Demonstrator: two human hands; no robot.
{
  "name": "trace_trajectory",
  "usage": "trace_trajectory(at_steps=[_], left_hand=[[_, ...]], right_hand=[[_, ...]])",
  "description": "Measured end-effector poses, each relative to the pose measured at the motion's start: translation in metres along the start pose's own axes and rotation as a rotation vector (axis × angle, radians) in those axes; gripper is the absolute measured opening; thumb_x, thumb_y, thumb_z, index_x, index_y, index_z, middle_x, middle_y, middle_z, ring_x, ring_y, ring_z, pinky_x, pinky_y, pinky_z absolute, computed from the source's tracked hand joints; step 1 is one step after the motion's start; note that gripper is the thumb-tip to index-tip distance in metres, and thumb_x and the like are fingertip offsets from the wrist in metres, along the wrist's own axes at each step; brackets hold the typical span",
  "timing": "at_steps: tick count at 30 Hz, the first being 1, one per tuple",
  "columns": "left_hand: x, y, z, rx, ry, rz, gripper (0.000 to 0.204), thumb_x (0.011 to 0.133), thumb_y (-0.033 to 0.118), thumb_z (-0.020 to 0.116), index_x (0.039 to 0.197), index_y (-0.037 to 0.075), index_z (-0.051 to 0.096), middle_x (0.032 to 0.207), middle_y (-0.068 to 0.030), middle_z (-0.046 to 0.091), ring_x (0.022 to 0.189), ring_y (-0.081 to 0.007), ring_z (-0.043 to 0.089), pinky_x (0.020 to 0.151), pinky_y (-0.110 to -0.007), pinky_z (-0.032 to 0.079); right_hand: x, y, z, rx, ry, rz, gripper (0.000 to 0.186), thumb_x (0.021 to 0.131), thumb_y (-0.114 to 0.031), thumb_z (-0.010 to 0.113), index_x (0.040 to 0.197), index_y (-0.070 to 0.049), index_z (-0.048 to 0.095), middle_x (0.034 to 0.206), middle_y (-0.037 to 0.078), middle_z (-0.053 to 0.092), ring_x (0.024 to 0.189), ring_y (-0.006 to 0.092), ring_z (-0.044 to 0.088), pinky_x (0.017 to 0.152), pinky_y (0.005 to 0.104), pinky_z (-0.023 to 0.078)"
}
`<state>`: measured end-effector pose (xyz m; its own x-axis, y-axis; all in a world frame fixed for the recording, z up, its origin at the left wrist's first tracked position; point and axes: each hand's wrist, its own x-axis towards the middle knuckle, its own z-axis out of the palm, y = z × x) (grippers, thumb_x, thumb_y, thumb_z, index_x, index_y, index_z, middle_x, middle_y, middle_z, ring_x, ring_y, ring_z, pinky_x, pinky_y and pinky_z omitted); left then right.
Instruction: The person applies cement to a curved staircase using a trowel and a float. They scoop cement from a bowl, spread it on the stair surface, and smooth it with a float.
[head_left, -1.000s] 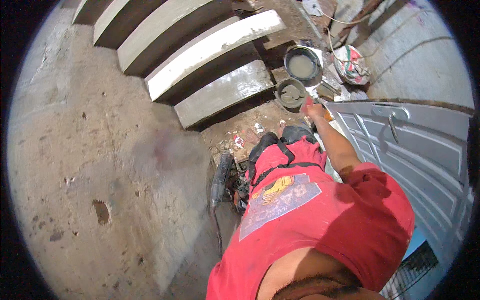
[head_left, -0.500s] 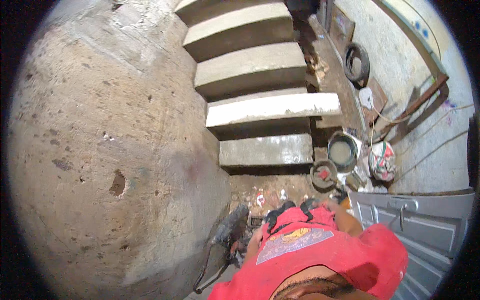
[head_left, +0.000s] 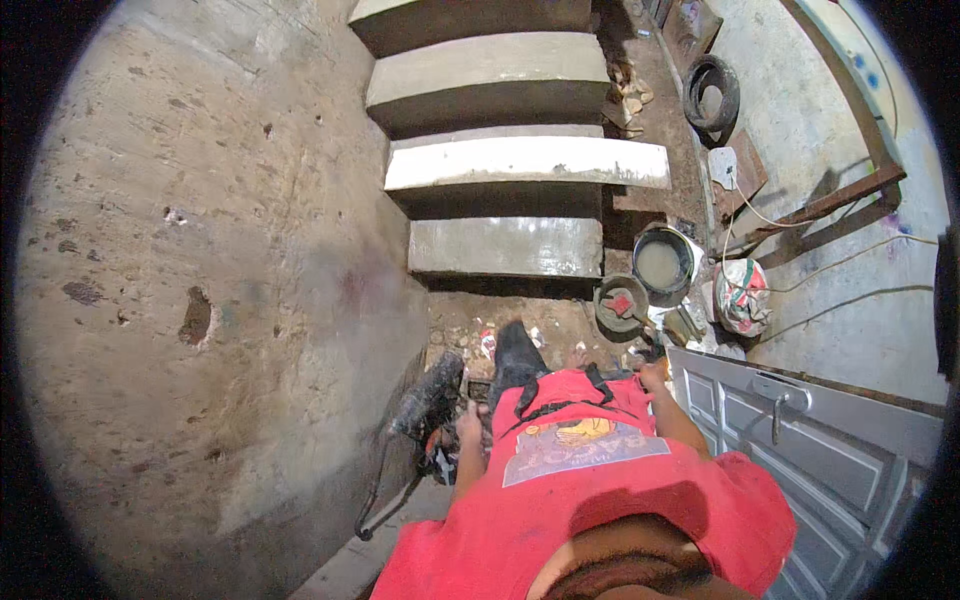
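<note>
My left hand (head_left: 469, 421) hangs low beside my left hip, next to a dark, bulky object with a bent metal bar (head_left: 432, 395). Its fingers look loosely stretched, and I see nothing in them. On the other side my right hand (head_left: 652, 377) is at my right hip, close to the edge of a grey panelled door (head_left: 800, 440). Its fingers are too small and blurred to make out, and whether it holds anything is unclear. One leg in dark trousers (head_left: 518, 352) is forward on the dirty floor, with a bare foot (head_left: 577, 358) to its right.
Concrete steps (head_left: 505, 246) rise ahead, with a pale plank (head_left: 530, 163) across one of them. A rough wall (head_left: 250, 250) borders the left. At right are a bucket of liquid (head_left: 661, 264), a basin with a red item (head_left: 608, 318), a sack (head_left: 743, 290) and a tyre (head_left: 711, 92).
The view has shifted, so steps and buckets sit higher and further left. My left leg has come forward, and my left hand now shows clearly beside my hip.
</note>
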<state>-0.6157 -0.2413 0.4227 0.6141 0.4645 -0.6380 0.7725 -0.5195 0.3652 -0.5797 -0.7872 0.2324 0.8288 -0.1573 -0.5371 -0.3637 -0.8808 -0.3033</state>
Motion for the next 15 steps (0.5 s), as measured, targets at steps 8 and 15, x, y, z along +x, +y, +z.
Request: trace_trajectory(at_steps=[8, 15], left_hand=[[0.003, 0.134, -0.08, -0.544, 0.239, 0.034, 0.065, 0.109, 0.053, 0.047, 0.124, -0.004, 0.072, 0.121, -0.0221, 0.074, 0.115, -0.0304, 0.067, 0.102, -0.041, 0.046], [0.024, 0.35, -0.151, -0.549, 0.188, 0.318, 0.07, 0.11, 0.049, 0.045, 0.154, -0.007, 0.045, 0.156, -0.0253, 0.05, 0.146, -0.0349, 0.046, 0.122, -0.04, 0.031]], right_hand=[[-0.013, -0.01, -0.001, 0.192, -0.196, 0.199, 0.042, 0.098, -0.04, 0.06, 0.11, -0.004, 0.078, 0.106, 0.024, 0.077, 0.099, 0.0413, 0.074, 0.089, 0.0495, 0.058], [0.088, -0.093, -0.114, 0.694, -0.079, 0.257, 0.023, 0.096, -0.027, 0.067, 0.097, -0.011, 0.083, 0.08, 0.014, 0.077, 0.077, 0.0228, 0.074, 0.068, 0.0415, 0.055]])
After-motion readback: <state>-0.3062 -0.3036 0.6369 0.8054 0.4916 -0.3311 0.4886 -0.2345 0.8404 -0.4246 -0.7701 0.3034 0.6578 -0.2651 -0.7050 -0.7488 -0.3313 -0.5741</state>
